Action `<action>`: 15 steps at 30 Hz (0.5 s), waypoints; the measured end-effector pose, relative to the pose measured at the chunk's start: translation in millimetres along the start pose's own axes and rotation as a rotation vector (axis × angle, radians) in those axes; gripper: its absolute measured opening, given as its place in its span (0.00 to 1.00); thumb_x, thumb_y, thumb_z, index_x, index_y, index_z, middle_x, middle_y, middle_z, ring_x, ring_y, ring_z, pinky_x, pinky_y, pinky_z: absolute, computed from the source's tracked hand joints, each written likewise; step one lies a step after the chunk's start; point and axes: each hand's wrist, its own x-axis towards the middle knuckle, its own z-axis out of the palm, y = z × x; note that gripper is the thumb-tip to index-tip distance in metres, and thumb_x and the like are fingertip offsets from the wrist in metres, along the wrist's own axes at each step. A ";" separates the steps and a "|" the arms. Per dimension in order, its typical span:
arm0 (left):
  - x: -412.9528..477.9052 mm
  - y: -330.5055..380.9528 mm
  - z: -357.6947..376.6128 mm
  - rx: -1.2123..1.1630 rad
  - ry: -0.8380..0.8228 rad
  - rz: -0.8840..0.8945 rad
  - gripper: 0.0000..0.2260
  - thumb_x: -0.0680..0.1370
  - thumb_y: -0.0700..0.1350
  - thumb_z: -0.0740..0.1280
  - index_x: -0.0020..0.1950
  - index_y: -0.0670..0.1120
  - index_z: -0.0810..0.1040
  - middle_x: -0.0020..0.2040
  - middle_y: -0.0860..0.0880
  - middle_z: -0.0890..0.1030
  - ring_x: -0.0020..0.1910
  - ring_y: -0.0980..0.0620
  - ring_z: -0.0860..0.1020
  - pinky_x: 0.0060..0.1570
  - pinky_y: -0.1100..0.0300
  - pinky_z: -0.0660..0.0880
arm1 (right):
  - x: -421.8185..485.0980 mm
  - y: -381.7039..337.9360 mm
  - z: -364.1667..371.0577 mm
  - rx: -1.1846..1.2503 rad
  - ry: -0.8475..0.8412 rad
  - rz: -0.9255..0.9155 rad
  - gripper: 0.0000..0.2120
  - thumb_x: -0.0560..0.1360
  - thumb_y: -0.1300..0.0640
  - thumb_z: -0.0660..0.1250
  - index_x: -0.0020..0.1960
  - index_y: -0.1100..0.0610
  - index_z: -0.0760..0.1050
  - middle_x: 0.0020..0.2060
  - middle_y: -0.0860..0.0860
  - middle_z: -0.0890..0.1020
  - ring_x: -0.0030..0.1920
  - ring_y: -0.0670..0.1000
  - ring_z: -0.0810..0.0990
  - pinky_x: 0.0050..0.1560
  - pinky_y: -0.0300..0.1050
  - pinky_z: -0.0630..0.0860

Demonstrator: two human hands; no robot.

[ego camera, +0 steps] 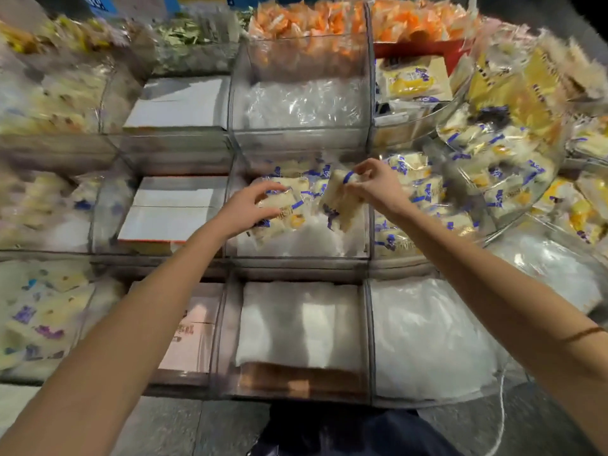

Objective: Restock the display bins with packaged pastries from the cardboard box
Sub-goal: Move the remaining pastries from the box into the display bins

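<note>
Nearest, at the bottom edge: dark trousers [345,432] over a grey floor [197,429]. Just beyond, the front row of clear display bins [227,324]: a white padded block [301,324] with a brown layer beneath in the centre one, a crumpled white plastic bag [427,340] to its right, a pinkish carton [190,334] to its left, and blurred purple-printed packets [39,317] at far left. Reaching over that row, two bare forearms, the right one with a thin brown band [582,334]. Further in, the middle bin [297,256] of the second row, partly filled with pastry packets [316,185] in clear wrap with blue print, lying on white padding. Left hand [246,209] inside it, fingers and thumb curled round a lying packet [286,209] at the left of the pile. Right hand [378,189] over the bin's right side, fingers pinching the top edge of a hanging packet [342,202], tilted, lower end down among the others. Beside that bin on the right, more blue-printed packets [414,192]; on the left, a white box with an orange edge [171,212]. Farther back, a bin of crinkled clear plastic [302,103], another white box [177,103], and at right a round clear tub [460,149] heaped with yellow and blue packets. Farthest, orange packets [309,24] and greenish ones [187,34], heavily blurred.
</note>
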 end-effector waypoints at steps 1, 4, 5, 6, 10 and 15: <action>7.3 -6.4 -3.2 0.010 -0.040 0.007 0.18 0.77 0.40 0.71 0.65 0.54 0.76 0.61 0.52 0.73 0.51 0.55 0.74 0.31 0.73 0.71 | 0.9 2.3 6.3 0.068 0.034 0.039 0.20 0.71 0.61 0.75 0.60 0.61 0.74 0.52 0.54 0.79 0.50 0.52 0.81 0.51 0.50 0.81; 29.5 -24.5 -8.5 0.036 -0.126 0.046 0.18 0.77 0.41 0.71 0.63 0.56 0.77 0.67 0.52 0.72 0.60 0.53 0.74 0.36 0.72 0.75 | -8.1 9.4 25.1 0.187 0.075 0.128 0.21 0.73 0.61 0.73 0.63 0.61 0.71 0.54 0.54 0.77 0.52 0.53 0.80 0.51 0.48 0.81; 37.3 -28.1 -8.5 0.050 -0.150 0.069 0.18 0.76 0.41 0.71 0.63 0.57 0.76 0.67 0.52 0.72 0.63 0.53 0.73 0.40 0.72 0.75 | -10.6 14.0 31.5 0.198 0.089 0.148 0.21 0.73 0.59 0.74 0.63 0.59 0.71 0.56 0.55 0.77 0.55 0.55 0.79 0.54 0.52 0.80; 44.0 -30.1 -8.0 0.078 -0.176 0.092 0.18 0.76 0.42 0.72 0.62 0.58 0.76 0.67 0.53 0.73 0.65 0.53 0.72 0.44 0.73 0.73 | -12.9 19.2 36.9 0.189 0.100 0.171 0.22 0.71 0.57 0.74 0.61 0.57 0.71 0.57 0.56 0.77 0.56 0.56 0.79 0.57 0.56 0.79; 64.9 -39.8 1.2 0.234 -0.269 0.159 0.18 0.75 0.49 0.72 0.61 0.66 0.75 0.64 0.54 0.78 0.58 0.50 0.77 0.59 0.56 0.75 | -20.4 27.2 48.4 -0.002 0.116 0.156 0.19 0.76 0.57 0.70 0.64 0.58 0.69 0.54 0.52 0.76 0.53 0.51 0.77 0.49 0.42 0.78; 80.0 -59.7 10.1 0.385 -0.276 0.184 0.19 0.73 0.59 0.64 0.64 0.70 0.71 0.58 0.49 0.80 0.52 0.50 0.77 0.60 0.44 0.73 | -19.3 27.7 60.5 -0.266 0.104 0.081 0.14 0.75 0.59 0.71 0.54 0.61 0.69 0.45 0.54 0.78 0.46 0.56 0.78 0.46 0.53 0.77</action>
